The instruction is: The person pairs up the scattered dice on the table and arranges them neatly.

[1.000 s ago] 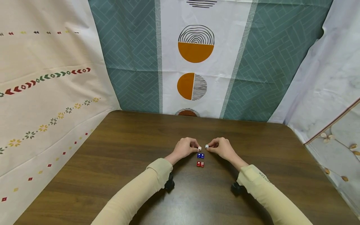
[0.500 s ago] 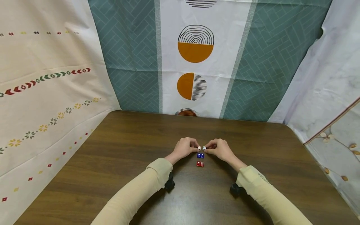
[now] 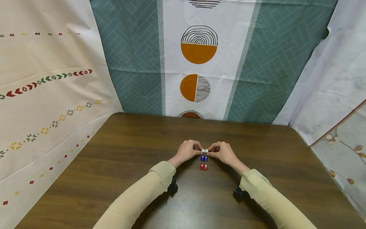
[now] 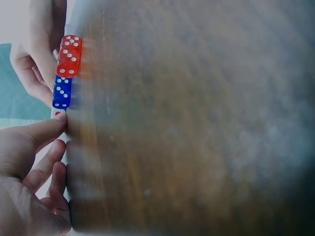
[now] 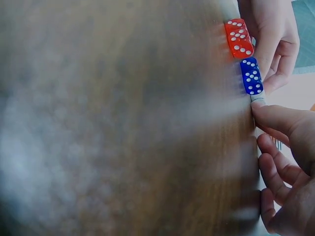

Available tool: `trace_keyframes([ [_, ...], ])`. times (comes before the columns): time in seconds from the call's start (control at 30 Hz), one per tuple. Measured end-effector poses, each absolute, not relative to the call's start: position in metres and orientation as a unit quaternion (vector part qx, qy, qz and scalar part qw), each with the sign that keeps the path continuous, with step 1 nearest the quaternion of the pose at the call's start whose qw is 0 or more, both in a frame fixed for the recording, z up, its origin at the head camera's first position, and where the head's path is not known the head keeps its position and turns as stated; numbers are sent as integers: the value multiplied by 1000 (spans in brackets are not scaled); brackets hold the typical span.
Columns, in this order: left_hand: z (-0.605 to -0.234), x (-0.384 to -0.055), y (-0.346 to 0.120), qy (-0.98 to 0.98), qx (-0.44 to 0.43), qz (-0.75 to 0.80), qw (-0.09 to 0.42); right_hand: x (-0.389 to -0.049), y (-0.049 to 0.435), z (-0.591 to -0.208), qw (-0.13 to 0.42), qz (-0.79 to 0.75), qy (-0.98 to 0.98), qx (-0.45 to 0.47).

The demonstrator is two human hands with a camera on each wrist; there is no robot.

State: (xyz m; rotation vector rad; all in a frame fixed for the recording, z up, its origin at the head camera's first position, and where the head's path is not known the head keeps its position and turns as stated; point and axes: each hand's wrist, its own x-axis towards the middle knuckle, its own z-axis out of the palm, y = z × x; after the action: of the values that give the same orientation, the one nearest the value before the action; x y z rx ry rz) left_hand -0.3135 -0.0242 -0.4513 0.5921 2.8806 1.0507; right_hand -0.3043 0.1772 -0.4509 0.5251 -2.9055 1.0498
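Two white dice stand side by side on the table in the head view, touching or nearly so. My left hand pinches the left white die between thumb and forefinger. From the other side my right hand pinches the right white die likewise. Just nearer to me sits a pair of blue dice, then a pair of red dice, each pair set close together. In the left wrist view the thumb covers part of the left white die; the right wrist view shows only a sliver of the right one.
The brown wooden table spreads around the dice. Behind it hangs a green and white patterned curtain. Printed cloths hang at the left and right sides. A black wrist strap device sits under the left sleeve cuff.
My right hand has moved left and slightly nearer with its white die, closing the gap to the other white die. The left hand and the blue and red dice have stayed put.
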Motion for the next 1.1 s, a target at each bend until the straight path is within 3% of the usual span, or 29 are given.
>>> trace_keyframes([
  [1.1, -452, -315, -25, 920, 196, 339, 1, -303, 176, -448, -1, 338, -926, 166],
])
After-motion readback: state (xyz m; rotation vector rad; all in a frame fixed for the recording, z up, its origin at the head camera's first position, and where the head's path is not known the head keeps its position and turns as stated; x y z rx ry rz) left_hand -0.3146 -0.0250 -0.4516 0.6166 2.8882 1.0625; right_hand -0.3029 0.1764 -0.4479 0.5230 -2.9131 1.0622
